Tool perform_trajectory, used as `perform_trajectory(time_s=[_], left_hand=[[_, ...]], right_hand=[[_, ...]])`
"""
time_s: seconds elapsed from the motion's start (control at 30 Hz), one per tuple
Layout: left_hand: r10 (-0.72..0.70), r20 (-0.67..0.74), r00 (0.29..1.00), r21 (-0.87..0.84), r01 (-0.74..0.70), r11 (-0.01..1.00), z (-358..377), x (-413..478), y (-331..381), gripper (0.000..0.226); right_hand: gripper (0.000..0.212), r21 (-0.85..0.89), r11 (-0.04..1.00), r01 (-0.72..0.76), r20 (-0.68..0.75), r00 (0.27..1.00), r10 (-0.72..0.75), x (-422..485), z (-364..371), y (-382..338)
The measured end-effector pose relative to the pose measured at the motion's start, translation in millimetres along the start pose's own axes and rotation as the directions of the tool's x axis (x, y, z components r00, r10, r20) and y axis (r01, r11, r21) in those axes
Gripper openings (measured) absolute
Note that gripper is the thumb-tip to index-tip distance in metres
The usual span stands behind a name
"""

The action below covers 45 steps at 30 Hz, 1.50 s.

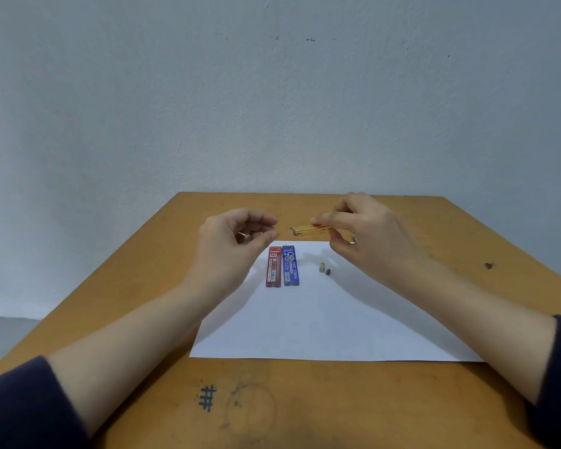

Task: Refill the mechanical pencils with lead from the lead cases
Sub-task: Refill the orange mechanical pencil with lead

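Listing what we hold: orange mechanical pencil, pinched level above the paper by our right hand. Left hand: thumb and forefinger meet; on lead or nothing, we cannot tell. Risk, we judge: lead snapping if it misses the open end. Red case: "Faster 2B". Blue case: "0.5 PENCIL LEAD".

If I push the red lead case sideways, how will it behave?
The red lead case lies flat and looks boxy, so it should slide, not roll. Small, likely plastic, so probably light. The blue lead case sits right beside it and may get shoved too.
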State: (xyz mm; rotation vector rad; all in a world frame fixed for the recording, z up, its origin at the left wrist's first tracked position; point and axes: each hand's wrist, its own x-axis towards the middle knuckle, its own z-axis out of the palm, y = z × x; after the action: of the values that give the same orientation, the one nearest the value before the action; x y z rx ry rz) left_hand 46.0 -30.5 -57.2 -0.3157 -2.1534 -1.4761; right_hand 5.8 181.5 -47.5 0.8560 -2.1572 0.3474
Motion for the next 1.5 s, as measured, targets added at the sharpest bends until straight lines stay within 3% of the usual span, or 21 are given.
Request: perform_trajectory(time_s=[0.9,1.1,1.27,1.5], left_hand=[[0.074,0.014,0.997,-0.008,-0.074,0.997,0,-2,5,0.028],[0.114,-0.016,0.993,-0.001,-0.114,0.994,-2,-2,5,0.027],[0.136,-0.020,0.991,0.008,-0.136,0.991,-3,-2,8,0.029],[0.137,-0.010,0.990,-0.003,-0.137,0.991,-3,-1,6,0.035]], right_hand=[[0.031,0.000,0.998,0.063,-0.049,0.997,-0.063,-2,3,-6],[0.031,0.087,0.996,-0.024,0.008,1.000,0.023,-4,1,-10],[0.034,0.194,0.963,-0.189,0.111,0.979,0.170,-5,3,-13],[0.036,0.206,0.951,-0.232,0.161,0.966,0.201,-5,2,-17]])
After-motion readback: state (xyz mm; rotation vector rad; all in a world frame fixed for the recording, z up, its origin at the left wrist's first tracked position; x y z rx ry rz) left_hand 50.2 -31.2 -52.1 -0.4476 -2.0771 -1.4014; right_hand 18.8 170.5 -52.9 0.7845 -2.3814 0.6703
